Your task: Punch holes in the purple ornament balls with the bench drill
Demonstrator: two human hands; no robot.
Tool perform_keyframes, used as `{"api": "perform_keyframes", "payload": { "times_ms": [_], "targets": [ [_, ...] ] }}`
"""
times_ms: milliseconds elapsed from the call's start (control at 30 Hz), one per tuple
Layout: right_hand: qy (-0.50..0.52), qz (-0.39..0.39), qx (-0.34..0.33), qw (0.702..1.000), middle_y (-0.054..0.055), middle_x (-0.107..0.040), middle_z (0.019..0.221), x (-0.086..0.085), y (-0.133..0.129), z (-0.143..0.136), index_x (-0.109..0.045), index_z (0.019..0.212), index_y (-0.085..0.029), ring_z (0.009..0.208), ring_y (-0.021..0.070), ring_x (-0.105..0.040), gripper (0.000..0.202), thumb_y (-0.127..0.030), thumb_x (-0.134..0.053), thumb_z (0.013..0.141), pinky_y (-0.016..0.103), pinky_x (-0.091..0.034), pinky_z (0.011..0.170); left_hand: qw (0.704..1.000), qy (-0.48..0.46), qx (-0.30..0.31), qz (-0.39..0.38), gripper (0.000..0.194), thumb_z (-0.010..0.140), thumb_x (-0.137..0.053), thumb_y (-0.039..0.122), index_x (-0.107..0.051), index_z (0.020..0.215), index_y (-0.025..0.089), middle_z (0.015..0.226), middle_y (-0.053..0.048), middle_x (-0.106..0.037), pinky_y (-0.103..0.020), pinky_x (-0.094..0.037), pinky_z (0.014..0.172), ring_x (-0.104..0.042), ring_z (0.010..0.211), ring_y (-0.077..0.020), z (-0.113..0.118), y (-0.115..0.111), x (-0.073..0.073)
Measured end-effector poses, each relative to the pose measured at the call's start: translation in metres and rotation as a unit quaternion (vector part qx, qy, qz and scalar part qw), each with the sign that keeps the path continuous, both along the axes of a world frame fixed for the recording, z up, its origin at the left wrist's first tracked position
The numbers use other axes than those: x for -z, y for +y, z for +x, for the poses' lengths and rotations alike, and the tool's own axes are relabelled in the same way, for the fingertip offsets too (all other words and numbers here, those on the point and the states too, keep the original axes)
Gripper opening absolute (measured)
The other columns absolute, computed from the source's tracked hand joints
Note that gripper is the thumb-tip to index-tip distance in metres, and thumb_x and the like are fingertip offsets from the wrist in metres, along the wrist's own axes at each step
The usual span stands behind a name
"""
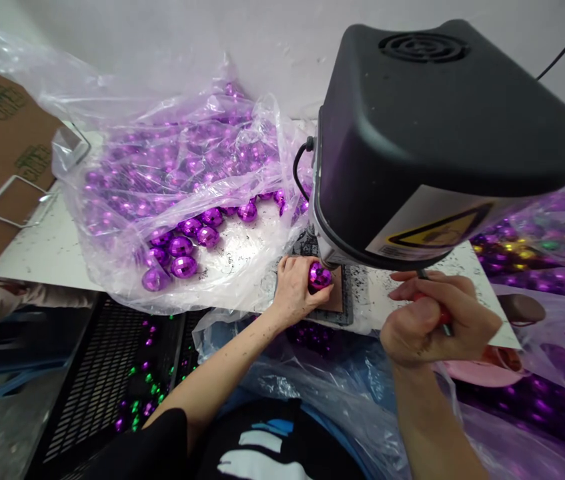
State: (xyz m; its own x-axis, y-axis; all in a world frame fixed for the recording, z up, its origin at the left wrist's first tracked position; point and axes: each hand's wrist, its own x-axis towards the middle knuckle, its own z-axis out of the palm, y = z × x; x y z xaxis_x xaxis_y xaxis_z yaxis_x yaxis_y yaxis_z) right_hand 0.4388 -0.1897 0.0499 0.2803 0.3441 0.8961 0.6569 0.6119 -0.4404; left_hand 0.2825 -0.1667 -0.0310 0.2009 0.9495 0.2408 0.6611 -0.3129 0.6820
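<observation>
My left hand (296,288) is closed around a shiny purple faceted ball (319,275), holding it on a small brown board (333,298) on the white table. Over the ball stands the black head of a bench drill press (442,133), which hides whether its tool touches the ball. To the right, my right hand (439,317) is wrapped round a lever of the machine with a red knob (446,315). More purple balls (183,267) lie left of my left hand, spilling from the mouth of a clear plastic bag (187,143).
Dark shavings speckle the white table (37,257). A cardboard box (2,147) stands at the far left. Below it, a black crate (97,373) has green and purple beads about it. Bagged purple balls (552,267) and a pink container (485,373) are at the right.
</observation>
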Motion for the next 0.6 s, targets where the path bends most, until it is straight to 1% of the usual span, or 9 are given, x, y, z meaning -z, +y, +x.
{"api": "perform_keyframes", "payload": {
  "times_ms": [67, 200, 333, 400, 467, 533, 600],
  "targets": [
    [0.006, 0.000, -0.004, 1.000, -0.003, -0.051, 0.058, 0.001, 0.001, -0.001, -0.060, 0.075, -0.020, 0.057, 0.0105, -0.056, 0.012, -0.023, -0.052, 0.083, 0.028, -0.050, 0.060, 1.000, 0.001, 0.001, -0.001, 0.036, 0.079, -0.073, 0.035, -0.057, 0.110, 0.024, 0.112, -0.006, -0.064, -0.046, -0.030, 0.109, -0.053, 0.115, -0.0286, 0.000, 0.000, 0.001],
    [0.029, 0.020, -0.013, 0.999, -0.001, -0.052, 0.063, 0.006, 0.005, -0.003, -0.061, 0.080, -0.021, 0.052, 0.0101, -0.053, 0.011, -0.025, -0.053, 0.084, 0.029, -0.050, 0.054, 1.000, -0.003, 0.004, 0.002, 0.036, 0.079, -0.072, 0.035, -0.056, 0.110, 0.023, 0.110, -0.006, -0.064, -0.046, -0.030, 0.110, -0.053, 0.114, -0.0282, 0.000, 0.000, 0.001],
    [0.050, 0.043, -0.016, 0.998, -0.002, -0.053, 0.064, 0.020, 0.011, -0.005, -0.061, 0.082, -0.022, 0.051, 0.0103, -0.052, 0.011, -0.028, -0.052, 0.084, 0.030, -0.052, 0.053, 1.000, -0.006, 0.007, -0.002, 0.039, 0.079, -0.072, 0.035, -0.055, 0.112, 0.024, 0.114, -0.007, -0.064, -0.046, -0.028, 0.112, -0.052, 0.116, -0.0278, 0.000, 0.001, -0.001],
    [0.049, 0.035, -0.020, 0.998, -0.002, -0.053, 0.063, 0.029, 0.011, -0.006, -0.060, 0.083, -0.022, 0.052, 0.0110, -0.052, 0.011, -0.027, -0.051, 0.084, 0.032, -0.055, 0.056, 1.000, -0.003, 0.005, -0.007, 0.039, 0.079, -0.073, 0.034, -0.055, 0.112, 0.024, 0.115, -0.006, -0.063, -0.046, -0.029, 0.111, -0.052, 0.116, -0.0279, 0.000, 0.000, -0.003],
    [0.047, 0.024, -0.023, 0.998, -0.002, -0.053, 0.061, 0.033, 0.010, -0.006, -0.060, 0.082, -0.022, 0.054, 0.0118, -0.054, 0.010, -0.026, -0.051, 0.083, 0.033, -0.055, 0.058, 1.000, 0.001, 0.003, -0.011, 0.038, 0.078, -0.073, 0.034, -0.056, 0.111, 0.024, 0.112, -0.006, -0.063, -0.046, -0.030, 0.109, -0.052, 0.114, -0.0283, -0.001, -0.001, -0.004],
    [0.042, 0.018, -0.023, 0.999, -0.002, -0.050, 0.057, 0.026, 0.007, -0.003, -0.061, 0.080, -0.021, 0.054, 0.0120, -0.055, 0.013, -0.029, -0.051, 0.084, 0.031, -0.054, 0.056, 1.000, 0.004, 0.002, -0.012, 0.036, 0.078, -0.074, 0.033, -0.057, 0.109, 0.024, 0.109, -0.006, -0.063, -0.046, -0.032, 0.107, -0.052, 0.111, -0.0284, -0.001, -0.001, -0.004],
    [0.040, 0.015, -0.014, 0.999, -0.002, -0.049, 0.056, 0.006, 0.008, 0.002, -0.064, 0.082, -0.019, 0.053, 0.0113, -0.055, 0.018, -0.033, -0.052, 0.086, 0.027, -0.049, 0.053, 1.000, 0.003, 0.002, -0.007, 0.035, 0.078, -0.074, 0.034, -0.058, 0.107, 0.024, 0.106, -0.006, -0.063, -0.045, -0.034, 0.105, -0.052, 0.108, -0.0283, 0.000, -0.001, -0.003]
  ]
}}
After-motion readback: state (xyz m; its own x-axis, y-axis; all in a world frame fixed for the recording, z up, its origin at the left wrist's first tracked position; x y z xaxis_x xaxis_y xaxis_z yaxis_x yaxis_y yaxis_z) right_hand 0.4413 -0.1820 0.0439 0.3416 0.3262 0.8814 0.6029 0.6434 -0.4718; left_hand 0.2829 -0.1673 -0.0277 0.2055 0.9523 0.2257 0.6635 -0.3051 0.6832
